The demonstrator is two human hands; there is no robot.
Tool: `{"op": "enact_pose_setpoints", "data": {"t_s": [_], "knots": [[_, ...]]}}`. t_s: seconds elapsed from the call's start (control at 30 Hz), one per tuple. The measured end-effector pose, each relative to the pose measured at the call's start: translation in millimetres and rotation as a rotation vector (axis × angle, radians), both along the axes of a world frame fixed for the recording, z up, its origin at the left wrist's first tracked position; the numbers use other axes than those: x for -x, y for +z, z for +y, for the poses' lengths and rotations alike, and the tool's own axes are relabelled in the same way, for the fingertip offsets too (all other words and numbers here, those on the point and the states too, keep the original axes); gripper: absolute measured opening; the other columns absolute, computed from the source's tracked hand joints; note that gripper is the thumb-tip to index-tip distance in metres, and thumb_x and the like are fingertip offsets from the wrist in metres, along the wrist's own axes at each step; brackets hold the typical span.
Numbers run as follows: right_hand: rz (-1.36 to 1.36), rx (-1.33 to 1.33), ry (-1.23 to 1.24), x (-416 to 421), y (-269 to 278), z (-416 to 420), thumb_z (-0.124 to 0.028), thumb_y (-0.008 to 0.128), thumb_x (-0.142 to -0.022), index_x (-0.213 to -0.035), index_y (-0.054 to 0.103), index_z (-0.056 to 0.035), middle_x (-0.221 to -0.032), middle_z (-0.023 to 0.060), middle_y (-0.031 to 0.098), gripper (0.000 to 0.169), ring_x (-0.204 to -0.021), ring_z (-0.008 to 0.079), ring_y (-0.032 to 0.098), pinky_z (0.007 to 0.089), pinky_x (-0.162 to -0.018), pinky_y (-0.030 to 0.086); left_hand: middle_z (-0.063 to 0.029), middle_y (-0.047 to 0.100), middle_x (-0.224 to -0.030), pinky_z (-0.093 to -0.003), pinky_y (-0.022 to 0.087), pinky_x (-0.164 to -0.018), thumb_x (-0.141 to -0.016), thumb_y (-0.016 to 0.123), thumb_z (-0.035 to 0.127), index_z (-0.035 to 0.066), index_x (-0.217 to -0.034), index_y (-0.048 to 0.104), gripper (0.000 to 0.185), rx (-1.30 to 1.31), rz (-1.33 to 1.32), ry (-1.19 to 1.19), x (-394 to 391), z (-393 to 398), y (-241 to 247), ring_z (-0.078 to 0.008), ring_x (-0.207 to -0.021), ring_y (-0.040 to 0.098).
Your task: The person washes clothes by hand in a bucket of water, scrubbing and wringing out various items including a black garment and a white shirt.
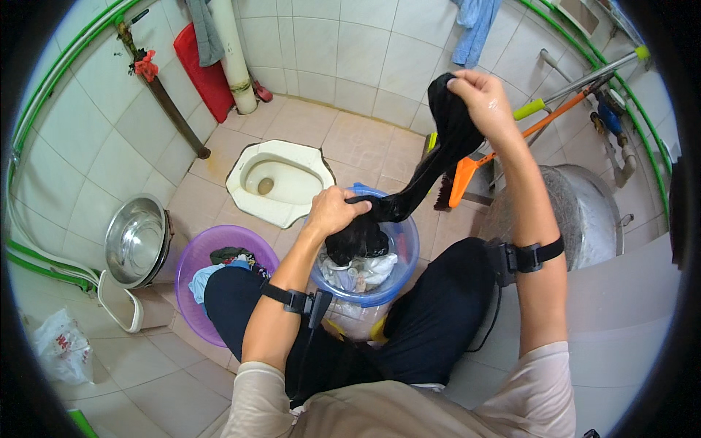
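A wet-looking black cloth garment [421, 175] is stretched between my two hands. My right hand [482, 104] pinches its upper end, raised to the right. Lower down, my left hand [337, 211] grips the garment above a blue plastic basin [408, 263]. The black fabric's lower part hangs into the basin. Beneath it lie white and pale cloth items [364, 274], partly covered. The basin stands on the floor between my knees. To the left, a purple plastic basin [189, 284] holds several clothes, light blue and dark ones among them, partly hidden by my left knee.
A squat toilet [282, 180] is set in the tiled floor ahead. Steel bowls [134, 241] stand at the left. On the right are an orange broom [465, 178], a mop pole [569, 82] and a large metal pot [597, 219]. A brown pipe [175, 115] runs down the left wall.
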State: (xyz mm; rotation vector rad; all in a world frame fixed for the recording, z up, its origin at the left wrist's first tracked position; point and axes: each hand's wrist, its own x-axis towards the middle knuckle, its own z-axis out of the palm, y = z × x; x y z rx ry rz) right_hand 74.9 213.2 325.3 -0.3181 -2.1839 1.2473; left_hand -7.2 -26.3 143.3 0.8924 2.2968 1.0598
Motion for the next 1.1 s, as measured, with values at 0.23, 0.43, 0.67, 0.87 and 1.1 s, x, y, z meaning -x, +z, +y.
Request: {"op": "enact_pose_setpoints", "data": {"t_s": [0.23,0.43,0.67,0.87,1.1], "knots": [[-0.373,-0.065,0.099,-7,-53,-11,-0.014,0.057,-0.078,-0.080,0.064,0.0056,-0.060,0.0052,0.057,0.021,-0.056,0.0107,0.051,0.0291,-0.054,0.044,-0.0028,0.054,-0.063,-0.0294,0.039,-0.055,-0.085,0.067,0.030,-0.002,-0.067,0.059,0.037,-0.379,-0.019,0.073,-1,-10,47,-0.0116,-0.057,0.047],[-0.688,-0.383,0.365,-6,-115,-51,-0.018,0.059,-0.075,-0.090,0.069,0.0007,-0.087,0.0240,0.066,0.027,-0.084,0.0385,0.064,0.0418,-0.077,0.051,0.0028,0.058,-0.067,-0.0225,0.040,-0.056,-0.092,0.061,0.029,0.004,-0.074,0.061,0.031,-0.520,-0.410,0.108,7,-6,30,-0.0056,-0.060,0.050],[-0.472,-0.476,0.048,-18,-159,-88,-0.012,0.059,-0.077,-0.088,0.068,-0.0021,-0.086,0.0187,0.068,0.018,-0.082,0.0346,0.066,0.0413,-0.074,0.052,0.0056,0.051,-0.065,-0.0223,0.035,-0.052,-0.092,0.061,0.028,0.006,-0.075,0.058,0.028,-0.584,-0.553,0.215,11,-8,25,-0.0040,-0.058,0.042],[-0.111,0.173,0.482,-11,-169,-115,-0.004,0.052,-0.079,-0.082,0.067,-0.0004,-0.071,0.0092,0.065,0.015,-0.066,0.0145,0.061,0.0279,-0.062,0.048,0.0059,0.048,-0.067,-0.0224,0.033,-0.052,-0.093,0.059,0.025,0.008,-0.074,0.055,0.026,-0.667,-0.612,0.271,7,-4,27,-0.0039,-0.060,0.039],[-1.041,-0.523,0.624,-12,-241,-114,-0.009,0.058,-0.074,-0.091,0.070,-0.0002,-0.094,0.0216,0.068,0.023,-0.091,0.0368,0.066,0.0393,-0.077,0.053,0.0052,0.051,-0.072,-0.0235,0.036,-0.057,-0.094,0.057,0.023,0.007,-0.078,0.057,0.023,-0.763,-0.617,0.331,14,-4,23,-0.0043,-0.065,0.042]]}}
